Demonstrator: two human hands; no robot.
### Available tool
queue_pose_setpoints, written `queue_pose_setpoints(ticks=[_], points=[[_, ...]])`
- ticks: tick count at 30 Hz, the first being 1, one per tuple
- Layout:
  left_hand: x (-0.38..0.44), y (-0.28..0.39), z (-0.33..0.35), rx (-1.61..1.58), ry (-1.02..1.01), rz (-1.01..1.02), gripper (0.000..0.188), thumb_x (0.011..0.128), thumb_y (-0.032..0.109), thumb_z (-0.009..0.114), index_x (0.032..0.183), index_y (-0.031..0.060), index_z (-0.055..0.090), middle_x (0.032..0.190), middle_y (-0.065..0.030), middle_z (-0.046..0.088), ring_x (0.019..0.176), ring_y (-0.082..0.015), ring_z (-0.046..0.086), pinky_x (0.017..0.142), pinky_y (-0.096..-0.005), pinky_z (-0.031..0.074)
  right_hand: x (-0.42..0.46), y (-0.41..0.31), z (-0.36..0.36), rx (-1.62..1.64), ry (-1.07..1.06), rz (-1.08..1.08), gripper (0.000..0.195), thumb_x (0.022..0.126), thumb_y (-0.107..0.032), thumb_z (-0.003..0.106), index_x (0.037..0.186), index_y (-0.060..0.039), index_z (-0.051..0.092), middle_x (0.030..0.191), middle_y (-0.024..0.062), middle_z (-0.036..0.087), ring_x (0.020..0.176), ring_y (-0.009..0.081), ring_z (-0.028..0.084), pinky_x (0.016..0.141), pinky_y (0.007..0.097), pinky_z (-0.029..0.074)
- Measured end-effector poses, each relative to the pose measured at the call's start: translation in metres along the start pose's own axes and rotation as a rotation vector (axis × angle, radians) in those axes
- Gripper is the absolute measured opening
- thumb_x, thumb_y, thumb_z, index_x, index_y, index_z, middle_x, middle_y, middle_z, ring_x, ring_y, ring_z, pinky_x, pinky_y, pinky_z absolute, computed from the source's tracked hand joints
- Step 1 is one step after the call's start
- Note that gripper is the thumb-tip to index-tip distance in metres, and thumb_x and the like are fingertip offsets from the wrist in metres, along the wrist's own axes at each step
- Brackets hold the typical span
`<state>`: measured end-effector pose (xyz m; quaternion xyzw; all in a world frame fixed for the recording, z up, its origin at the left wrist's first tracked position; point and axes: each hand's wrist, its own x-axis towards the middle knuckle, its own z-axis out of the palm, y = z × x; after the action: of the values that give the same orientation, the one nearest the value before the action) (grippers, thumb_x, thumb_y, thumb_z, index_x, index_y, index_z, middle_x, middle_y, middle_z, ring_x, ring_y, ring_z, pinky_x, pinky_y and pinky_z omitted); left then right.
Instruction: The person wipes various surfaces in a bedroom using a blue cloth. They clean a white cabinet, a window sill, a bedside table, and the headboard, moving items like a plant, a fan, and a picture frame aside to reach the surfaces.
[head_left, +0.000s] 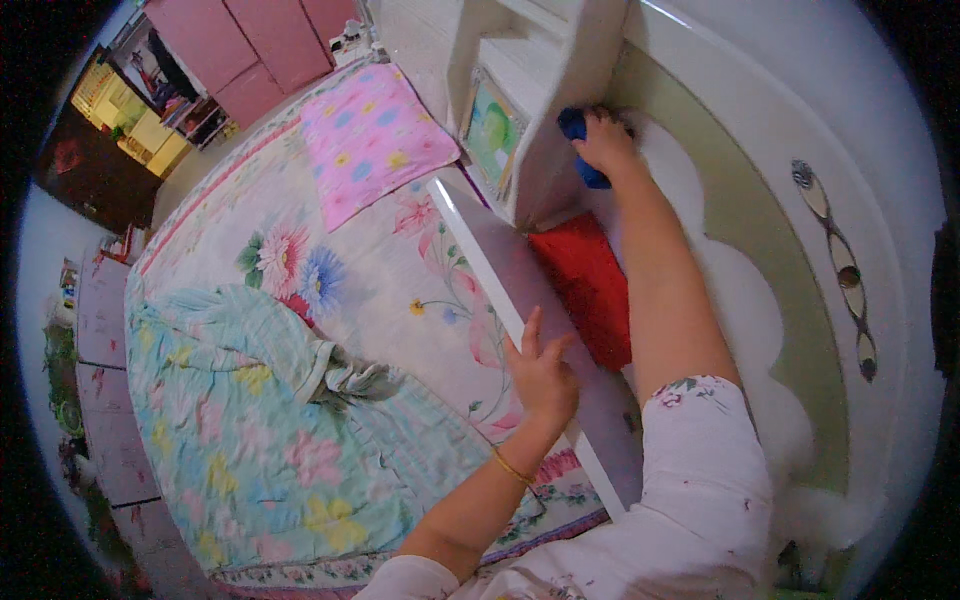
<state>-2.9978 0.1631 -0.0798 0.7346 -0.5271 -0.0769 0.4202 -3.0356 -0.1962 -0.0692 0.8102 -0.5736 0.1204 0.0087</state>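
Note:
My right hand (606, 142) grips a blue cloth (592, 174) and presses it against the inner side of a white headboard shelf unit (551, 161). My left hand (546, 379) rests on the top edge of a long white panel (476, 255), its fingers spread. This panel stands tilted between the bed and the headboard. In the gap behind it lies a red item (589, 281), partly hidden by my right forearm. A framed green picture (492, 127) leans in the lower opening of the shelf unit.
The bed's floral sheet (375, 281) extends to the left, with a pink dotted pillow (379, 139) and a crumpled pale green blanket (262, 442) on it. The headboard's scalloped back (739, 292) rises on the right. Pink wardrobe doors (251, 49) and drawers (112, 435) stand beyond the bed.

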Motion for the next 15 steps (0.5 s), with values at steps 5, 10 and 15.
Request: queue_pose_setpoints(ticks=[5,10,15], points=[[-0.002,-0.005,-0.001,-0.046,-0.009,-0.072,0.034,0.058,-0.008,0.051,0.085,0.0098,0.063,0.126,-0.0111,0.044,0.112,-0.0406,0.036,0.096,-0.0453,0.030,-0.053,-0.007,-0.042,-0.014,-0.016,0.086,0.057,0.078,-0.034,0.057,0.124,-0.0038,0.040,0.125,0.0134,0.043,0.112,0.0335,0.041,0.095,0.0445,0.033],[-0.001,-0.003,-0.003,-0.037,-0.017,-0.056,0.031,0.060,-0.007,0.050,0.085,0.0076,0.062,0.127,-0.0112,0.043,0.112,-0.0397,0.037,0.095,-0.0452,0.032,-0.156,0.027,-0.073,-0.278,-0.015,0.154,0.063,0.072,-0.034,0.063,0.121,-0.0011,0.041,0.119,0.0136,0.046,0.107,0.0313,0.043,0.091,0.0433,0.035],[-0.006,-0.009,0.001,-0.002,-0.015,-0.018,0.029,0.061,-0.005,0.049,0.084,0.0090,0.062,0.128,-0.0112,0.043,0.107,-0.0367,0.042,0.089,-0.0425,0.036,-0.260,0.074,-0.108,-0.287,-0.034,0.181,0.066,0.072,-0.033,0.063,0.124,-0.0002,0.039,0.125,0.0160,0.043,0.111,0.0317,0.041,0.094,0.0429,0.033]])
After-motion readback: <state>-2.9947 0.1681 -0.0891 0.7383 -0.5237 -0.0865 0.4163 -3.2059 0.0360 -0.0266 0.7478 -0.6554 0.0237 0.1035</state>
